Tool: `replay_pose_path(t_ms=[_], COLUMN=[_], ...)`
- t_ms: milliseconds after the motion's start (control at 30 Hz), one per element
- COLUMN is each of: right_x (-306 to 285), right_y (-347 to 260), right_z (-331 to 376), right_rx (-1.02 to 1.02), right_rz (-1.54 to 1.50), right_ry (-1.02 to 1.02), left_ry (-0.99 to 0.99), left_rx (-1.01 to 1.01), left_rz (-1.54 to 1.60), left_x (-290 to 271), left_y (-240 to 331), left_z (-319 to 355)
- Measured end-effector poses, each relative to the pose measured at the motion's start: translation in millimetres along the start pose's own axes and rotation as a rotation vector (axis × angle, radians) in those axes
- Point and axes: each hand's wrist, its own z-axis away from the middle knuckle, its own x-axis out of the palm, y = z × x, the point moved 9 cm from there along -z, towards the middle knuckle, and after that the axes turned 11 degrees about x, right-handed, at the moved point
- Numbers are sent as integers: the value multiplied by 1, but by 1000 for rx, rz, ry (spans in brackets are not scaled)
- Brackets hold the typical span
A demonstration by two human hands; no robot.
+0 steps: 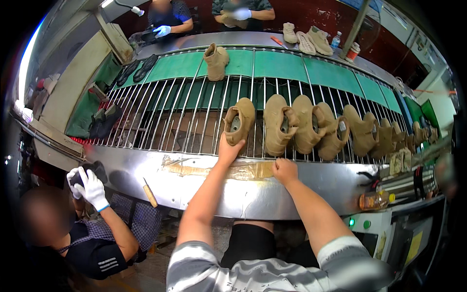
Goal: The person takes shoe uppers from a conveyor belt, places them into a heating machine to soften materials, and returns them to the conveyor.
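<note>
My left hand (229,149) grips a tan boot (245,113) by its heel. This boot lies on the metal roller rack with its toe pointing away from me and its opening facing up. My right hand (285,170) is closed in a fist at the near metal edge, just below another tan boot (276,129); whatever its fingers may hold is hidden. More tan boots, such as this one (305,124), stand in a row to the right along the rack. A single tan boot (216,62) stands upright farther back, by the green strip.
A wooden-handled tool (150,192) lies on the metal ledge (194,194). At the left, a co-worker in white gloves (92,187) handles a dark item. Two people work across the rack. Black shoes (145,68) sit far left; a bottle (374,200) lies at right.
</note>
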Motion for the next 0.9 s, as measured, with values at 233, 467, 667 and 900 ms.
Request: replay_pose_path(t_ms=[233, 467, 667, 900], right_x=[-5, -4, -9, -18], right_y=[-2, -5, -17, -8], right_z=[-9, -14, -24, -24], right_rx=[6, 13, -36, -1], right_rz=[-13, -47, -72, -76], right_ry=[-9, -4, 7, 29], left_ry=[-709, -116, -101, -197], left_rx=[-162, 369, 229, -33], left_rz=[-77, -755, -817, -991], left_x=[-46, -45, -43, 12], left_y=[-29, -30, -90, -45], left_z=[-127, -349, -437, -413])
